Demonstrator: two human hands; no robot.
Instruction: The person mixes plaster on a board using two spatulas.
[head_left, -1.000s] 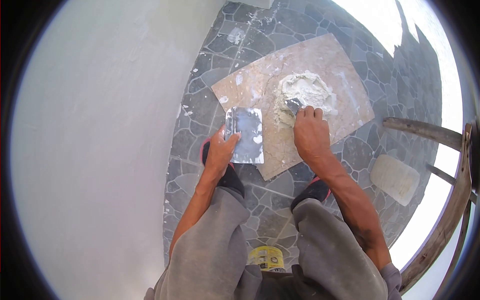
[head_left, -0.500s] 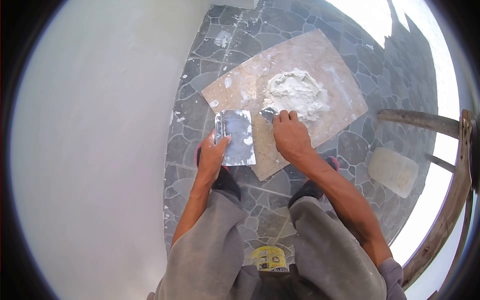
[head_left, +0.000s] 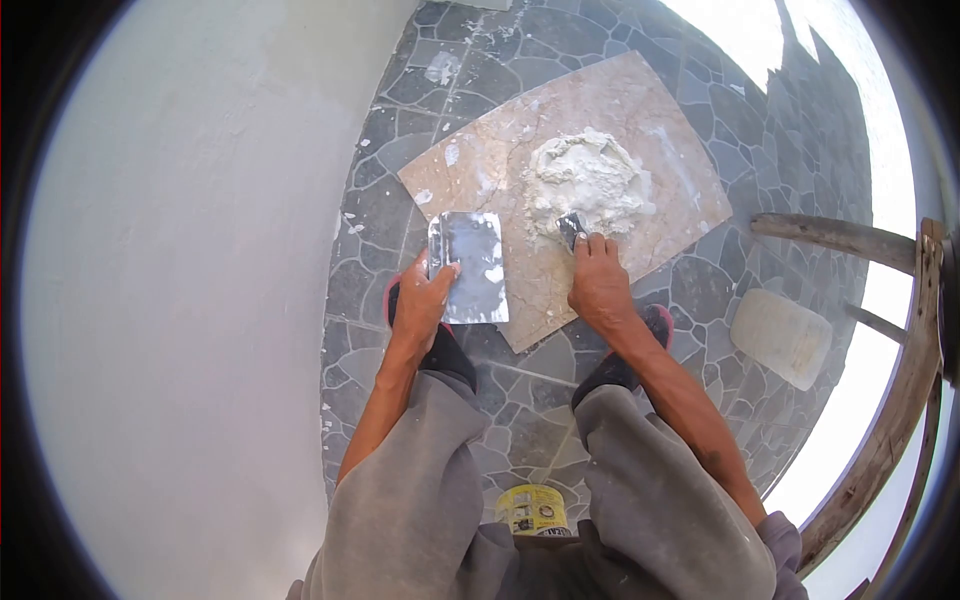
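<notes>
Head view: a flat trowel is pinched level by the left hand, while a putty knife clasped in the right hand is dug into the plaster heap.

The floor is dark grey stone laid in an irregular crazy-paving pattern with pale joints, flecked with white near the wall, which is plain off-white. The slab lying on the floor is beige-pink marble with faint veins and white smears. The heap of plaster near the slab's middle is creamy white. The wide blade at the slab's near-left edge is silvery grey with white spots. The small scraper is dark metal. The trousers are grey, the shoes black with red trim. The tin is yellow with dark print. The plank is brown.
</notes>
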